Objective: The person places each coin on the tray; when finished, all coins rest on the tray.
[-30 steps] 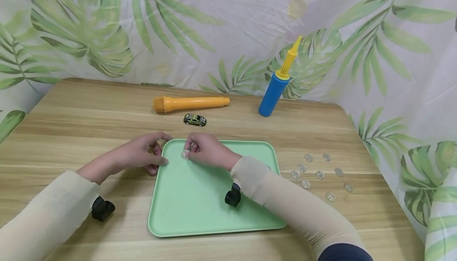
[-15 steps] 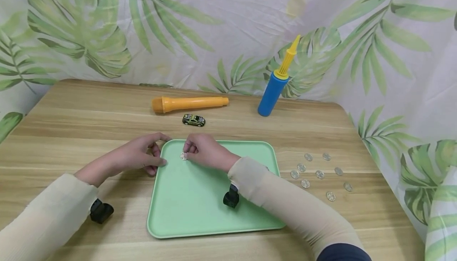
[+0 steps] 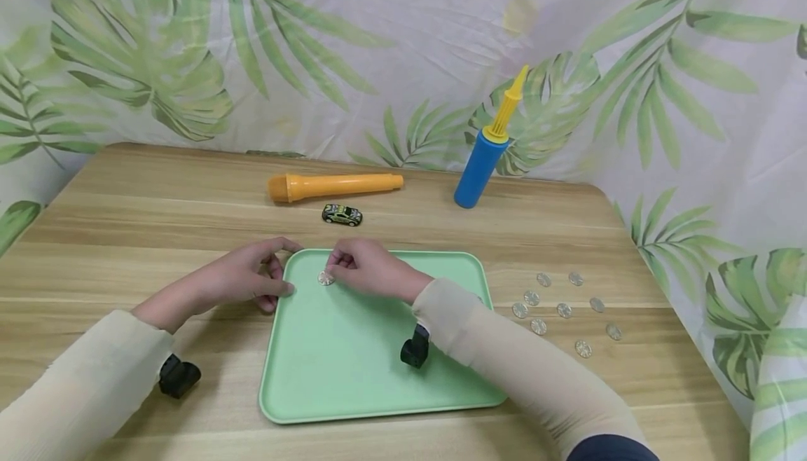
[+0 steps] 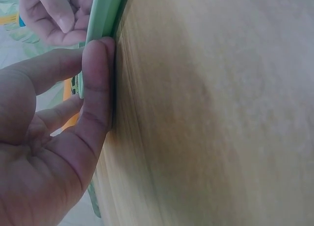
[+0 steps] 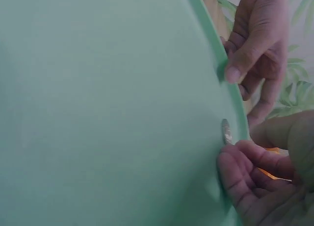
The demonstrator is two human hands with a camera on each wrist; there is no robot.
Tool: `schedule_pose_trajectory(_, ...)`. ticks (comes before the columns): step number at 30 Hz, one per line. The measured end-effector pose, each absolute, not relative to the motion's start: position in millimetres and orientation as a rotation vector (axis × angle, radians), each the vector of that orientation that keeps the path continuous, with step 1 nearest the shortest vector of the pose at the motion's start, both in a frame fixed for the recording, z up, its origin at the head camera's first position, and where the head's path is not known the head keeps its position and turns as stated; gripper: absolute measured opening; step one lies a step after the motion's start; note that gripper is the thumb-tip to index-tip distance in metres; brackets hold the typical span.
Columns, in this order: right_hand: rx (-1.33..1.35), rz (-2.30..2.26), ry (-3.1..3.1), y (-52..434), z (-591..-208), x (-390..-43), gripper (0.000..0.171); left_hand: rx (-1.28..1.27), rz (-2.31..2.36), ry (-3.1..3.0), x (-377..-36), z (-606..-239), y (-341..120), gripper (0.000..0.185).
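Observation:
A pale green tray (image 3: 340,356) lies on the wooden table. At its far left corner my left hand (image 3: 242,275) holds the rim, thumb over the inner edge and other fingers along the outside. In the left wrist view, fingers of that left hand (image 4: 54,157) press against the tray's outer wall (image 4: 102,20). My right hand (image 3: 366,267) reaches over the tray, its thumb and fingertips at the edge of a silver coin (image 3: 324,279). The right wrist view has the coin (image 5: 226,130) lying almost flat near the rim, its near end between the fingertips of my right hand (image 5: 260,182).
Several silver coins (image 3: 564,310) lie scattered on the table right of the tray. Behind the tray are a small toy car (image 3: 342,214) and an orange toy microphone (image 3: 340,185). A blue and yellow hand pump (image 3: 482,167) stands at the back right, before a leaf-patterned cloth (image 3: 429,47).
The coin in my right fingertips has tipped down from a tilted stance to nearly flat on the tray, and the fingers cover less of it. My left hand has stayed on the rim.

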State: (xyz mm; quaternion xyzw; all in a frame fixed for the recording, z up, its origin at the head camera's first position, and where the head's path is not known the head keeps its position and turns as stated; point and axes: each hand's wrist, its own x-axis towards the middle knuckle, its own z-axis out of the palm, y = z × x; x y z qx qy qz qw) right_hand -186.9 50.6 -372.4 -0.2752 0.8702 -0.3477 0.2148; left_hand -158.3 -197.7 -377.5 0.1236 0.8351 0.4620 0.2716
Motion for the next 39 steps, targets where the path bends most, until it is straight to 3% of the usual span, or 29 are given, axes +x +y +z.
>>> schedule_pose_trajectory(9, -0.702, -1.122, 2.374, 89.5, -367.3, -184.9, 0.017, 0.330, 1.224, 2.250, -159.1, -376.3, -197.6, 0.070)
schedule_pose_trajectory(18, -0.571, -1.174, 2.523, 157.6, -367.7, -181.0, 0.019, 0.336, 1.219, 2.262, -158.7, -376.3, -197.7, 0.069)
schedule_pose_trajectory(31, -0.336, -0.997, 2.829, 284.8, -366.4, -163.0, 0.021, 0.358, 1.231, 2.274, -158.2, -378.7, -193.2, 0.068)
schedule_pose_trajectory(39, -0.200, -0.848, 2.866, 327.9, -366.8, -156.9, 0.028, 0.334, 1.222, 2.290, -155.1, -375.2, -195.4, 0.069)
